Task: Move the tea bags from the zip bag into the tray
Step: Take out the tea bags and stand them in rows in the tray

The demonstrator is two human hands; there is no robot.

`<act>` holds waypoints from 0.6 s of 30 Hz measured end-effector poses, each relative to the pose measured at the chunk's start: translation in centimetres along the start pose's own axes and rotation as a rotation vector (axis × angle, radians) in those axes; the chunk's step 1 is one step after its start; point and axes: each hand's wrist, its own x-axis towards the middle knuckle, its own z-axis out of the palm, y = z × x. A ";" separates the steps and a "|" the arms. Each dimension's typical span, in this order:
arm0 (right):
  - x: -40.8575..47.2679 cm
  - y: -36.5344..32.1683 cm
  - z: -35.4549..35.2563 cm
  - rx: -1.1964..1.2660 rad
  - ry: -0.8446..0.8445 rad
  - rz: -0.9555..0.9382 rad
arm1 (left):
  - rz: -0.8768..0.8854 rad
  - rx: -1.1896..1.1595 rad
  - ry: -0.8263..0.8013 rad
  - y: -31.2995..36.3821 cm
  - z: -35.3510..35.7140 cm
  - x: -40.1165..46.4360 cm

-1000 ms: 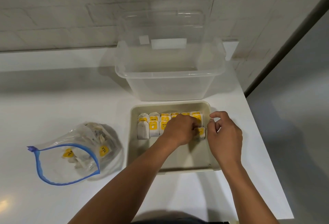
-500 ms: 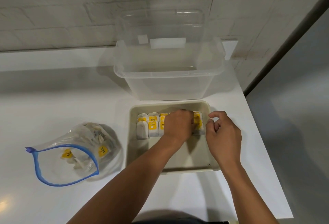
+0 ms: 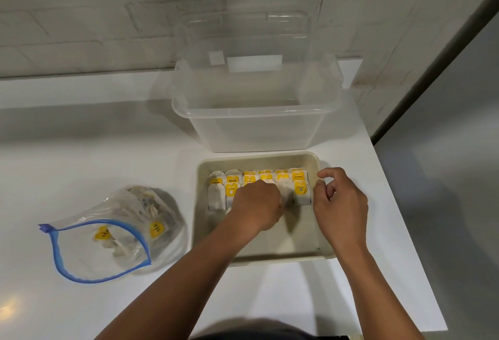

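Tea bags point(image 3: 300, 190), white with yellow tags, stand in overlapping rows along the far end of the beige tray point(image 3: 325, 257); near half of tray is bare. Left hand point(image 3: 258, 206) sits inside the tray on the middle of the rows, fingers curled down, pinching a tea bag at its fingertips; exact grip is partly hidden by the knuckles. Right hand point(image 3: 340, 208) hovers at the tray's right rim, just beside the rightmost bags, fingers loosely curled with thumb and forefinger close together, holding nothing visible. Both forearms come in from the bottom edge.

Zip bag point(image 3: 113, 229) lies on the desk point(image 3: 81, 158) left of the tray, apart from it, blue zip mouth gaping open toward the camera. More tea bags remain inside, two yellow tags readable through the plastic, the rest bunched at the far end.

Clear plastic bin point(image 3: 256, 126) stands just behind the tray, near touching its far rim, with a clear lid point(image 3: 243, 37) leaning upright behind it against the white brick wall point(image 3: 81, 15). Desk's right edge runs past the tray, grey floor point(image 3: 445, 177) beyond.
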 end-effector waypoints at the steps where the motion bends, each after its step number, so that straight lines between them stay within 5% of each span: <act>1: 0.0 0.0 0.0 -0.001 0.000 0.000 | 0.005 -0.015 -0.018 -0.1 0.1 -0.1; 9: -0.1 0.0 -0.2 -0.002 0.007 -0.002 | 0.047 -0.071 -0.100 0.7 0.5 0.2; 18: -1.2 -1.9 -1.4 -0.052 0.075 -0.084 | 0.038 -0.279 0.038 -0.4 -2.2 -2.9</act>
